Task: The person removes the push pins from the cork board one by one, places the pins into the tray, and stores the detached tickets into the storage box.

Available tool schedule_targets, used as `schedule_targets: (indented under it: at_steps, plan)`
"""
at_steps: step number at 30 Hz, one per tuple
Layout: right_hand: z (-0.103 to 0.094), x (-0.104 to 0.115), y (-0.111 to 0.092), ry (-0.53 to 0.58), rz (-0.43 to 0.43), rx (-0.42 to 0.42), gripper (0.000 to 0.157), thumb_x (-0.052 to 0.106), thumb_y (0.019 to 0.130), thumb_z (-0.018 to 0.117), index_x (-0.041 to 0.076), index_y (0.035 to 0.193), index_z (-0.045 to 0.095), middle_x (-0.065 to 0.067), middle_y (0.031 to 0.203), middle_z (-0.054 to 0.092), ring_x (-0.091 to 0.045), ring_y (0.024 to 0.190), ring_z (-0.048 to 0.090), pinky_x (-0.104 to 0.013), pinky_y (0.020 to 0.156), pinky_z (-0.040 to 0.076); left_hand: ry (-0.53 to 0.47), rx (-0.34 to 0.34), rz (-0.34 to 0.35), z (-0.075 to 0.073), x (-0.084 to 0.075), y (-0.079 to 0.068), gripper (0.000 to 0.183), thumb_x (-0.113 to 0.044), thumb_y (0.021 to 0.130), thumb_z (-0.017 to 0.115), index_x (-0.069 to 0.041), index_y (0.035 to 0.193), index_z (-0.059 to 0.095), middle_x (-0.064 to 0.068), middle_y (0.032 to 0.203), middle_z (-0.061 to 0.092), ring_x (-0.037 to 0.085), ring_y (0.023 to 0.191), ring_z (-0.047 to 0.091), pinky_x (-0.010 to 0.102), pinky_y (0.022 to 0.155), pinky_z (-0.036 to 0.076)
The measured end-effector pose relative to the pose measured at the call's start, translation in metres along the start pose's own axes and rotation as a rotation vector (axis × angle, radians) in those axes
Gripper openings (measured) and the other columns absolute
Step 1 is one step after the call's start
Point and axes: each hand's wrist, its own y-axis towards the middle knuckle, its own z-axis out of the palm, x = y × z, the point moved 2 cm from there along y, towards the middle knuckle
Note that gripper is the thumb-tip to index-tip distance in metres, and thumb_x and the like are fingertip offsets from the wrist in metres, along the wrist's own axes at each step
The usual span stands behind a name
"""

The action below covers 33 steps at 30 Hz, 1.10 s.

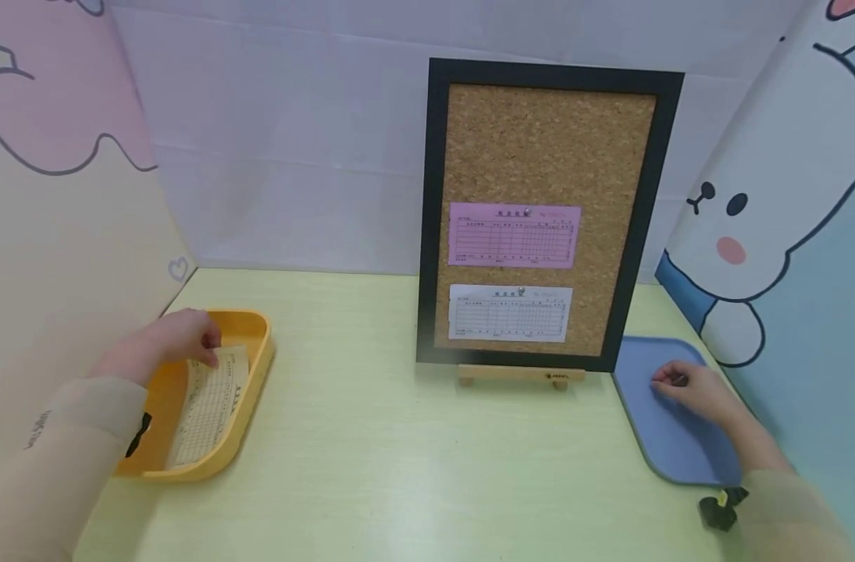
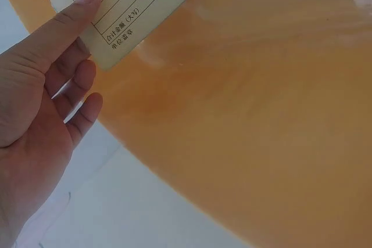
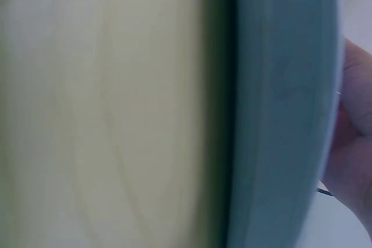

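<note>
My left hand [image 1: 188,336] reaches into the yellow tray [image 1: 261,367] at the left. It pinches the end of a pale yellow receipt slip [image 1: 212,406], printed with a table. In the left wrist view the thumb presses on the receipt slip [image 2: 125,13] from above, fingers behind it. Over the flat blue tray [image 1: 687,453] at the right, my right hand [image 1: 697,394] has its thumb and fingers drawn together. A small dark grey thing [image 1: 679,380] shows between them, too small to name. The right wrist view catches only the hand's edge behind the tray's rim [image 3: 285,108].
A black-framed cork board [image 1: 546,148] stands on a wooden easel [image 1: 521,375] at the back. A pink receipt slip [image 1: 514,242] and a white receipt slip [image 1: 509,316] hang on it, each by a silver pushpin. Cartoon-printed walls close in both sides.
</note>
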Motion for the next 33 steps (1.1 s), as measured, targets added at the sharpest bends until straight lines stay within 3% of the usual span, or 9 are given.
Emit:
schedule_targets:
  at_steps: [13,19,27,33]
  plan:
    - [0.0,-0.007,0.001,-0.009,-0.004,-0.002,0.02,0.021,0.085,0.068,0.002,0.092,0.065,-0.002,0.079,0.06,-0.009,0.07,0.048,-0.025,0.061,0.04,-0.047,-0.035,-0.069,0.005,0.004,-0.004,0.021,-0.022,0.075,0.079,-0.008,0.084,0.066,-0.002,0.076,0.058,0.017,0.072,0.05,0.033,0.069,0.043]
    - [0.0,-0.007,0.002,0.007,0.002,0.01,0.022,0.02,0.086,0.067,0.0,0.095,0.064,-0.003,0.081,0.06,-0.009,0.071,0.049,-0.024,0.061,0.041,-0.034,-0.064,-0.051,0.004,0.005,-0.006,0.025,-0.025,0.076,0.078,-0.007,0.088,0.066,-0.001,0.08,0.06,0.018,0.074,0.051,0.035,0.07,0.045]
    - [-0.005,-0.008,-0.002,0.034,-0.003,0.034,0.024,0.019,0.086,0.067,-0.002,0.099,0.063,-0.003,0.083,0.061,-0.008,0.071,0.049,-0.023,0.059,0.041,-0.055,-0.114,-0.045,-0.005,-0.001,-0.01,0.024,-0.018,0.08,0.075,-0.002,0.096,0.067,0.004,0.087,0.064,0.022,0.079,0.053,0.042,0.075,0.049]
    - [-0.02,0.003,-0.006,0.007,-0.033,-0.017,0.022,0.017,0.085,0.067,-0.001,0.098,0.065,-0.003,0.082,0.062,-0.005,0.066,0.047,-0.023,0.055,0.041,-0.03,-0.176,-0.039,-0.018,-0.013,-0.018,0.024,-0.015,0.082,0.072,0.003,0.098,0.067,0.011,0.09,0.067,0.024,0.079,0.057,0.047,0.077,0.05]
